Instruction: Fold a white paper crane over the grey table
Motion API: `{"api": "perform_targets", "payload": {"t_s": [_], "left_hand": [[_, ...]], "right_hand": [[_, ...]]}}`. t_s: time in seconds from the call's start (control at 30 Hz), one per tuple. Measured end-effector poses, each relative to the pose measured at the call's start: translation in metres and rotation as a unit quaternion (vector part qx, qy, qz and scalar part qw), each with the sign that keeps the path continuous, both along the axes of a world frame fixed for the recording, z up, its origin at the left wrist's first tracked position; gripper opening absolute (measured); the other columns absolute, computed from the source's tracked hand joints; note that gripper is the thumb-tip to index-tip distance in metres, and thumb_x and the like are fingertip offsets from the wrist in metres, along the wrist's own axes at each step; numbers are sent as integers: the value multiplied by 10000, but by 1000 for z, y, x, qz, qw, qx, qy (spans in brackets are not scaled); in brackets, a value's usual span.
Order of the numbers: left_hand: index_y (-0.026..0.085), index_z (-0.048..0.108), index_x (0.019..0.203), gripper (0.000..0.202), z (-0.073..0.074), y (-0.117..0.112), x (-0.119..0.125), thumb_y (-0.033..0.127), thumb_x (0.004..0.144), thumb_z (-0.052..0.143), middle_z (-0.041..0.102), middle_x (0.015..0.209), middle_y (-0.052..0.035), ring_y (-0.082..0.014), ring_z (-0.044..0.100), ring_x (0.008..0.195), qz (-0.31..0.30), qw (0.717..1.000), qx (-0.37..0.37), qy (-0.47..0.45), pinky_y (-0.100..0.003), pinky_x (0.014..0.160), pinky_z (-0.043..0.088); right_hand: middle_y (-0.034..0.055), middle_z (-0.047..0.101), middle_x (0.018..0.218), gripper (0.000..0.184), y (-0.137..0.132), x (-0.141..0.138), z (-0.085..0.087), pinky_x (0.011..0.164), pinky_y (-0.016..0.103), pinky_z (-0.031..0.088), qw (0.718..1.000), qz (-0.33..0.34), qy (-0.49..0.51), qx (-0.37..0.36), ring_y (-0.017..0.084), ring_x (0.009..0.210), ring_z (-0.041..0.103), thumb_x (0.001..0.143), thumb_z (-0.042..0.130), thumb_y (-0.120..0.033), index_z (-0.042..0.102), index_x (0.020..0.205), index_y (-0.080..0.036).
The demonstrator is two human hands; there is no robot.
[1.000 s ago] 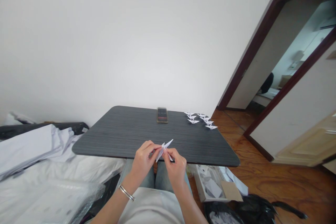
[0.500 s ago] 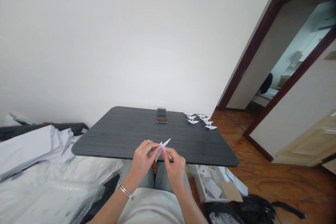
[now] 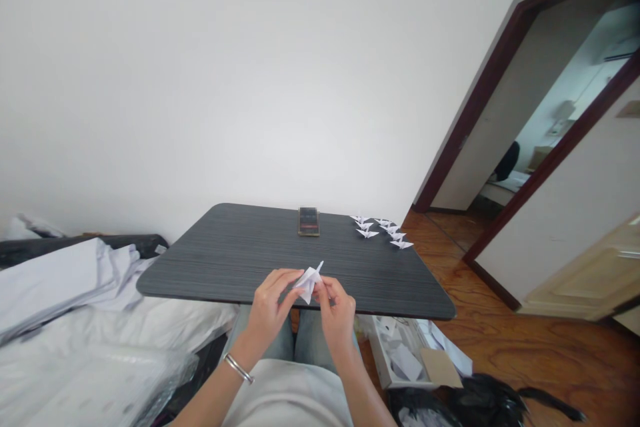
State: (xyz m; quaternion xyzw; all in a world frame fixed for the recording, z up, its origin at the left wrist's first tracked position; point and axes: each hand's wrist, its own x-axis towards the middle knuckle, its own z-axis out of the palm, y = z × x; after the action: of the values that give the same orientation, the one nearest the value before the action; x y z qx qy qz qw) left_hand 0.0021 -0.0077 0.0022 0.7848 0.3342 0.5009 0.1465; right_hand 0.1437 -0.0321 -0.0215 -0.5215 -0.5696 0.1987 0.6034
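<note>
A white folded paper crane (image 3: 309,282) is held between my two hands, just above the near edge of the dark table (image 3: 240,250). My left hand (image 3: 270,300) pinches its left side between thumb and fingers. On the other side, my right hand (image 3: 336,307) grips it with closed fingertips. One thin point of the paper sticks up to the right, and parts of the crane are hidden behind the fingers. Several finished paper cranes (image 3: 367,234) stand in two rows at the table's right end.
A phone (image 3: 309,221) lies near the wall at the back of the table. Left of the table are white sheets (image 3: 55,280) and plastic wrapping (image 3: 105,380). On the floor to the right sit a box of papers (image 3: 400,353) and black bags (image 3: 480,400).
The crane has turned in my hands, so a broader folded face shows and the thin point stands steeper. My right hand has shifted slightly to the right.
</note>
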Motion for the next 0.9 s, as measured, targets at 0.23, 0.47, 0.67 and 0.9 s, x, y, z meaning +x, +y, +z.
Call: {"api": "perform_targets", "payload": {"t_s": [0.23,0.47,0.67,0.9], "left_hand": [[185,531,1089,327,-3,0,-4,250,772,579,601,966,-78,-184,556,853,-35,999,-42,-7,-297,698,466],[176,578,967,193,-6,-1,7,147,786,518,608,867,-41,-150,572,793,-11,997,-68,-42,-260,690,478],[172,592,890,168,-11,3,10,102,771,496,586,791,-26,-145,567,740,51,997,-57,-22,-258,679,470],[198,547,1011,299,-7,5,16,87,737,499,557,844,-18,-129,537,660,79,996,-52,6,-257,636,462]], "right_hand": [[21,618,600,287,6,1,0,470,227,455,970,86,215,-74,145,523,563,786,519,-412,604,829,-142],[14,617,601,264,5,-2,2,465,205,430,961,119,239,-75,129,539,553,768,553,-397,613,810,-143],[13,653,602,276,0,-6,6,474,221,457,963,141,202,-107,160,562,606,763,559,-383,572,908,-149],[30,682,600,253,-2,-8,1,521,273,500,986,108,90,-95,199,565,647,786,520,-350,545,958,-166]]}}
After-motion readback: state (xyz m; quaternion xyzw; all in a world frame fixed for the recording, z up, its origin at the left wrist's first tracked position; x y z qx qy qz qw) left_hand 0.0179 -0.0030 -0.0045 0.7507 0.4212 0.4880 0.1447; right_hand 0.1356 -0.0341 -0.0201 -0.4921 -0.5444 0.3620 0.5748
